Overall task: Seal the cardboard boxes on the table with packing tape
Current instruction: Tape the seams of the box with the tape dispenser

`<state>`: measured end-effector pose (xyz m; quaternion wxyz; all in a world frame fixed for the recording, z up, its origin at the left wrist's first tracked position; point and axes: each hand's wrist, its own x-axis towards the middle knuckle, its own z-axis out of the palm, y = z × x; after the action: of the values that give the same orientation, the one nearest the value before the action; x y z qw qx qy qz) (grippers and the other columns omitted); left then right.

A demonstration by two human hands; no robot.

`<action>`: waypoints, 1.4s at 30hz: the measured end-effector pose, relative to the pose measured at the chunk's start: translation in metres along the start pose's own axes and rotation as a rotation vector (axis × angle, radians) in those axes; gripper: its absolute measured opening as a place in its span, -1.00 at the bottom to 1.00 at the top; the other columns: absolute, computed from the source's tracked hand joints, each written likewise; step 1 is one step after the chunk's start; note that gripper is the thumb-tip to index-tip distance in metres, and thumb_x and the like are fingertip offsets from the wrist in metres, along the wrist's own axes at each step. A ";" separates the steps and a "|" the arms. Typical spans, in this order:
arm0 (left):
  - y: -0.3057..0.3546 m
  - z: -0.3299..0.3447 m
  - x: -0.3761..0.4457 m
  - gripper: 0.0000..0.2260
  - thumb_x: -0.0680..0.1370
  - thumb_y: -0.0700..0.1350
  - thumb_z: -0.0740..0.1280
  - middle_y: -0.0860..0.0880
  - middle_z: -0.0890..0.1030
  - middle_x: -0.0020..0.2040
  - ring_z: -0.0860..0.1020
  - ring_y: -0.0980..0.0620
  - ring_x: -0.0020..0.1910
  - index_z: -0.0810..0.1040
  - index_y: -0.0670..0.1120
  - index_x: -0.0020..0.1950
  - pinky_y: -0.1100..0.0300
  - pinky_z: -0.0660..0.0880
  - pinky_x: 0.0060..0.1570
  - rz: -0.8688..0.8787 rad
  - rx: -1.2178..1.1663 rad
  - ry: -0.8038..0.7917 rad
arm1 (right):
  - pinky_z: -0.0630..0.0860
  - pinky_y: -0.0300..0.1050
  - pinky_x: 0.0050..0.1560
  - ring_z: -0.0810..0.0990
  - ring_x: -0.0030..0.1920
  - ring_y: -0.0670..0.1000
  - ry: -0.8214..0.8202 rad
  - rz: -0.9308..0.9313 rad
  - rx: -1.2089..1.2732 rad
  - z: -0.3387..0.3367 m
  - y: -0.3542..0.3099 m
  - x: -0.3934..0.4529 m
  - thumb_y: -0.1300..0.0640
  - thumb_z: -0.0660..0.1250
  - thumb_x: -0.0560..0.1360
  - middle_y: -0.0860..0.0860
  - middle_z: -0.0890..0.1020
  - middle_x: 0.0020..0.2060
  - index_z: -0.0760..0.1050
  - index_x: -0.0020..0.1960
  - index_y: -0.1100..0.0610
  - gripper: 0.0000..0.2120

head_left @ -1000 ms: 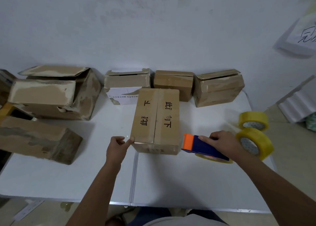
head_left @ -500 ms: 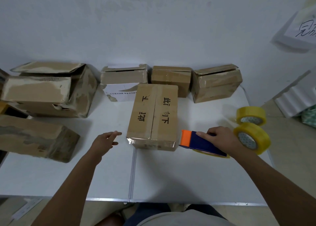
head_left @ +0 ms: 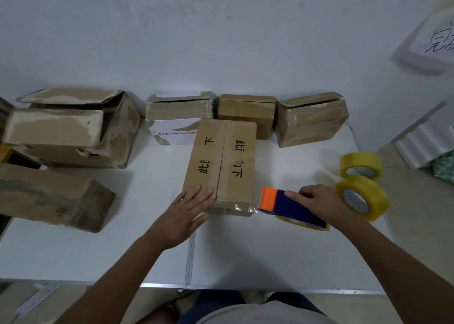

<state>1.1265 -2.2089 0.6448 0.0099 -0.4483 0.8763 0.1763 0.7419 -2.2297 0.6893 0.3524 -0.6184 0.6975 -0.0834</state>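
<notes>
I am pressing my left hand (head_left: 183,213), fingers spread flat, on the near left corner of the long brown cardboard box with black printed characters (head_left: 222,164) at the centre of the frame, on the white tabletop (head_left: 258,250). My right hand (head_left: 317,202) is gripping the blue tape dispenser with the orange front (head_left: 290,207), just right of the box's near end, the two barely apart. A loose clear tape tail (head_left: 242,207) is showing at that end; I judge it could wrinkle or stick to itself if I am pulling off-line, and the box could skid if my flat palm is easing off. Two yellow-edged tape rolls (head_left: 361,183) are sitting at right. Further up, worn brown cartons (head_left: 247,110) are lining the wall.
</notes>
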 end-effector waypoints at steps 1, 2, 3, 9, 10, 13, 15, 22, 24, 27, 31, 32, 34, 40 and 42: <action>-0.005 -0.005 0.001 -0.51 0.69 0.20 -0.10 0.20 0.04 0.61 -0.06 0.12 0.60 0.07 0.13 0.61 0.06 0.00 0.57 0.013 -0.006 0.004 | 0.46 -0.21 -0.27 0.61 -0.31 -0.08 -0.010 -0.005 -0.003 0.001 0.000 -0.001 -0.32 0.24 0.49 -0.04 0.64 -0.34 0.60 -0.24 0.04 -0.55; -0.006 -0.012 0.004 -0.52 0.69 0.20 -0.08 0.18 0.18 0.58 0.08 0.10 0.59 0.21 0.12 0.59 0.01 0.16 0.53 0.028 0.001 0.026 | 0.46 -0.21 -0.27 0.61 -0.31 -0.08 -0.017 -0.010 -0.011 0.002 0.000 -0.002 -0.33 0.24 0.49 -0.04 0.65 -0.33 0.61 -0.22 0.03 -0.55; -0.003 -0.022 0.011 -0.54 0.69 0.18 -0.05 0.14 0.35 0.52 0.24 0.07 0.54 0.36 0.09 0.52 -0.03 0.32 0.45 0.039 0.017 0.062 | 0.46 -0.21 -0.27 0.61 -0.30 -0.09 -0.019 -0.011 -0.015 0.003 0.001 -0.003 -0.33 0.24 0.49 -0.04 0.65 -0.33 0.61 -0.22 0.03 -0.55; 0.057 -0.036 0.103 -0.46 0.64 0.19 -0.14 0.10 0.05 0.62 -0.02 0.08 0.60 0.18 0.08 0.59 0.10 -0.14 0.54 0.087 0.052 -0.018 | 0.45 -0.21 -0.27 0.60 -0.30 -0.11 -0.026 -0.017 -0.029 0.004 0.005 -0.007 -0.34 0.23 0.49 -0.06 0.64 -0.33 0.61 -0.18 0.01 -0.56; 0.059 -0.030 0.111 -0.46 0.64 0.21 -0.16 0.13 -0.04 0.62 -0.12 0.08 0.60 0.11 0.12 0.60 0.05 -0.19 0.54 0.082 0.080 -0.053 | 0.45 -0.20 -0.25 0.60 -0.27 -0.11 -0.028 -0.019 -0.034 0.003 0.006 -0.008 -0.31 0.22 0.51 -0.07 0.64 -0.30 0.61 -0.16 0.00 -0.58; 0.048 -0.009 0.115 -0.49 0.66 0.25 -0.23 0.14 -0.09 0.62 -0.18 0.06 0.60 0.00 0.20 0.61 -0.09 -0.13 0.55 0.068 0.170 -0.024 | 0.52 -0.13 -0.19 0.62 -0.20 -0.08 -0.037 -0.019 0.014 0.000 0.010 -0.013 -0.28 0.24 0.52 -0.08 0.65 -0.23 0.60 -0.12 -0.03 -0.65; 0.043 -0.004 0.113 -0.50 0.66 0.25 -0.25 0.14 -0.07 0.63 -0.15 0.05 0.61 -0.03 0.22 0.61 -0.11 -0.06 0.55 0.065 0.203 -0.007 | 0.58 -0.10 -0.18 0.63 -0.19 -0.09 -0.068 0.004 0.049 0.000 0.012 -0.017 -0.31 0.28 0.49 -0.08 0.66 -0.19 0.57 -0.08 -0.07 -0.69; 0.042 0.000 0.116 -0.51 0.66 0.25 -0.25 0.17 -0.15 0.62 -0.24 0.11 0.59 -0.16 0.26 0.60 -0.07 -0.14 0.53 0.070 0.181 -0.006 | 0.49 -0.21 -0.31 0.60 -0.28 -0.10 -0.018 0.010 0.007 0.004 0.014 -0.031 -0.35 0.33 0.42 -0.06 0.62 -0.26 0.54 -0.07 0.02 -0.58; 0.041 0.001 0.116 -0.50 0.64 0.26 -0.30 0.16 -0.15 0.62 -0.23 0.10 0.59 -0.17 0.26 0.59 -0.08 -0.13 0.54 0.078 0.189 -0.005 | 0.48 -0.18 -0.30 0.59 -0.28 -0.08 0.018 0.006 -0.032 0.007 0.012 -0.033 -0.35 0.32 0.43 -0.05 0.61 -0.26 0.53 -0.05 0.04 -0.56; 0.041 0.002 0.116 -0.50 0.64 0.28 -0.31 0.17 -0.12 0.62 -0.18 0.09 0.60 -0.16 0.27 0.59 -0.10 -0.10 0.55 0.081 0.155 0.002 | 0.53 -0.08 -0.24 0.59 -0.24 -0.03 0.055 0.012 -0.097 0.011 0.009 -0.034 -0.38 0.30 0.43 -0.02 0.62 -0.22 0.51 -0.03 0.04 -0.52; 0.040 0.003 0.116 -0.51 0.64 0.28 -0.31 0.16 -0.10 0.63 -0.16 0.08 0.60 -0.17 0.28 0.58 -0.11 -0.09 0.55 0.091 0.154 -0.001 | 0.53 -0.08 -0.22 0.59 -0.20 0.00 0.046 0.018 -0.135 0.010 0.005 -0.037 -0.36 0.28 0.45 0.01 0.62 -0.16 0.50 0.04 0.05 -0.51; 0.040 0.003 0.116 -0.50 0.64 0.28 -0.32 0.16 -0.10 0.63 -0.16 0.07 0.60 -0.16 0.27 0.59 -0.11 -0.09 0.55 0.093 0.155 -0.003 | 0.52 -0.11 -0.23 0.59 -0.20 0.00 0.037 0.018 -0.128 0.009 0.006 -0.038 -0.36 0.29 0.45 0.00 0.61 -0.16 0.50 0.05 0.05 -0.52; 0.040 0.002 0.116 -0.48 0.62 0.29 -0.34 0.16 -0.12 0.62 -0.18 0.08 0.60 -0.16 0.26 0.59 -0.10 -0.11 0.55 0.092 0.161 -0.006 | 0.47 -0.18 -0.29 0.58 -0.21 -0.03 0.024 0.011 -0.108 0.006 0.007 -0.040 -0.35 0.29 0.45 -0.04 0.59 -0.19 0.49 0.06 0.03 -0.54; 0.040 0.000 0.117 -0.46 0.61 0.31 -0.35 0.16 -0.15 0.62 -0.22 0.09 0.59 -0.16 0.26 0.59 -0.09 -0.15 0.55 0.093 0.132 -0.020 | 0.52 -0.18 -0.25 0.59 -0.23 -0.07 -0.012 -0.015 -0.061 -0.003 0.013 -0.041 -0.32 0.31 0.46 -0.05 0.60 -0.20 0.52 0.06 0.04 -0.56; 0.040 0.001 0.117 -0.48 0.62 0.30 -0.32 0.17 -0.13 0.62 -0.19 0.09 0.60 -0.15 0.26 0.59 -0.10 -0.12 0.55 0.098 0.139 -0.010 | 0.50 -0.19 -0.27 0.58 -0.25 -0.07 -0.010 -0.024 -0.082 -0.011 0.021 -0.043 -0.32 0.31 0.46 -0.05 0.60 -0.23 0.55 0.05 0.07 -0.54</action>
<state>1.0252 -2.2788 0.6352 0.0368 -0.4023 0.9072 0.1175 0.7178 -2.1887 0.7031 0.3293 -0.6410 0.6910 -0.0557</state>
